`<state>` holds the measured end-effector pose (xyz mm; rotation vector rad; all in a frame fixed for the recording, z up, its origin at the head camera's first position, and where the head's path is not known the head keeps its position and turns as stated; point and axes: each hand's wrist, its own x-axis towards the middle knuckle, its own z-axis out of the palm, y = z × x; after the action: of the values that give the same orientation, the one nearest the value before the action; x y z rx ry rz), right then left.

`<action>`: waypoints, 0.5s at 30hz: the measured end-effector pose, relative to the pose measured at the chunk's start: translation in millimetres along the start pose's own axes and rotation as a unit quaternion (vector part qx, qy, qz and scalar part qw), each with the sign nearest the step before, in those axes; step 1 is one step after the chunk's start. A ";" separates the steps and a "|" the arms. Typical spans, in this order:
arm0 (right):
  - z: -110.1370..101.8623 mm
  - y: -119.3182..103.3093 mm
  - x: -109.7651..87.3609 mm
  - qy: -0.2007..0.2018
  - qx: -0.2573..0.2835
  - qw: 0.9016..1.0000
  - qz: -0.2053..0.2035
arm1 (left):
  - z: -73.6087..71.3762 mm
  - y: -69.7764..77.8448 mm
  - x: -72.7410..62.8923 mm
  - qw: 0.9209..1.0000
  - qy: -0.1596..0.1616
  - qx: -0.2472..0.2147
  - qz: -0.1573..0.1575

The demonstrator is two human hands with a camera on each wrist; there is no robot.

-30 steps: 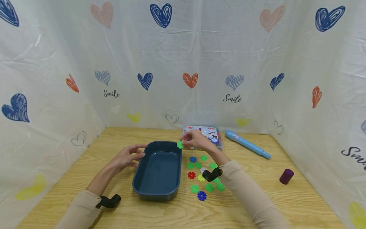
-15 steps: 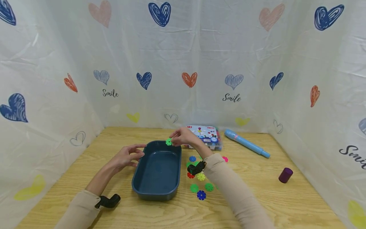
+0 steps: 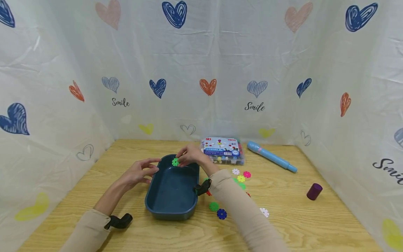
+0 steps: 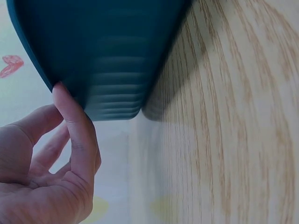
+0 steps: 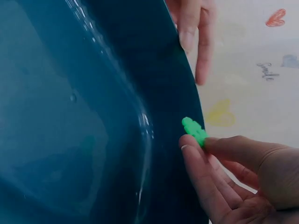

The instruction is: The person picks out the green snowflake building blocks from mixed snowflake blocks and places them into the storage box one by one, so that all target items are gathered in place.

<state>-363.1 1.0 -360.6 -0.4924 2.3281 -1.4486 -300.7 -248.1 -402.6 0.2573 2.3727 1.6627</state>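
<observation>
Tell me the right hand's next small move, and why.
Probably lower the green disc a little and let go: the right hand pinches it over the far end of the tub, while the left hand touches the rim.

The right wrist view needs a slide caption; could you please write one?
Right hand pinching a green notched disc over a blue tray.

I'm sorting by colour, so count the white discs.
2 in view: one white disc in front of the clear case, another white disc beside the right sleeve. That sleeve may hide more.
</observation>
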 end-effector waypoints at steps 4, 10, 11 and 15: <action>9.3 0.0 1.5 0.009 -0.010 1.000 0.010 | -0.1 0.3 -0.4 1.000 -0.004 -0.002 0.003; 21.5 -1.3 1.8 0.023 -0.016 0.999 0.024 | -0.7 0.4 -1.2 1.000 -0.011 -0.008 0.008; 23.2 -0.9 2.3 0.025 -0.017 0.999 0.027 | -0.9 0.4 -1.3 1.000 -0.012 -0.009 0.008; 29.2 2.4 5.3 0.032 -0.031 0.998 0.035 | -1.4 0.1 -0.8 1.000 -0.013 -0.009 0.008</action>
<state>-354.3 -23.2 -375.4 -0.3821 2.4205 -1.3839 -300.3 -249.5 -402.0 0.2932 2.3412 1.6779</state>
